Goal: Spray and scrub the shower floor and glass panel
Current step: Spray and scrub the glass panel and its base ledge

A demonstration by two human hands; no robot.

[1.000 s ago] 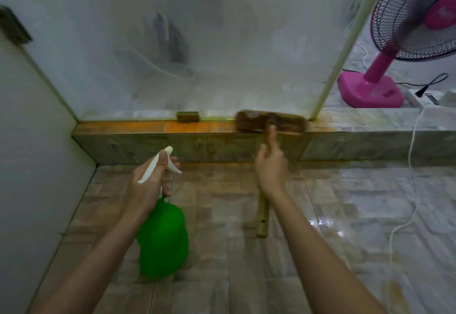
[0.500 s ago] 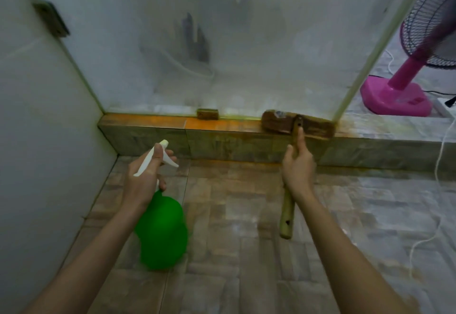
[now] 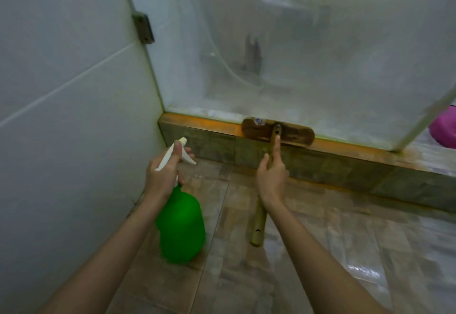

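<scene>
A person's two bare forearms reach forward into a tiled shower corner. The left hand (image 3: 162,175) is curled around the neck of a green spray bottle (image 3: 181,225). Its thumb lies over the top of the white trigger head (image 3: 172,157) and its fingers wrap underneath. The nozzle points forward and up, away from the wrist, and the round green body hangs below the hand. The right hand (image 3: 271,178) grips the wooden handle (image 3: 257,225) of a scrub brush partway along, fingers closed round it and the index finger stretched straight along the handle toward the head. The handle's free end, with a small hole in it, sticks out behind the wrist toward the person. Just ahead of that fingertip, the brown brush head (image 3: 277,134) lies crosswise on the orange-stained top of a low stone kerb (image 3: 345,163), right at the foot of the glass panel (image 3: 296,54); whether the bristles touch the glass cannot be told. The panel rises beyond both hands, cloudy and streaked, with only blurred shapes behind it. To the left of the left hand stands a white tiled wall (image 3: 61,91), with a metal hinge (image 3: 143,28) high above that hand where glass meets wall. Beneath both arms lies the shower floor (image 3: 320,239) of brown-grey tiles, with a wet shine to the right of the right forearm. Far to the right of the right hand, past the edge of the glass, part of a pink object (image 3: 444,128) shows
</scene>
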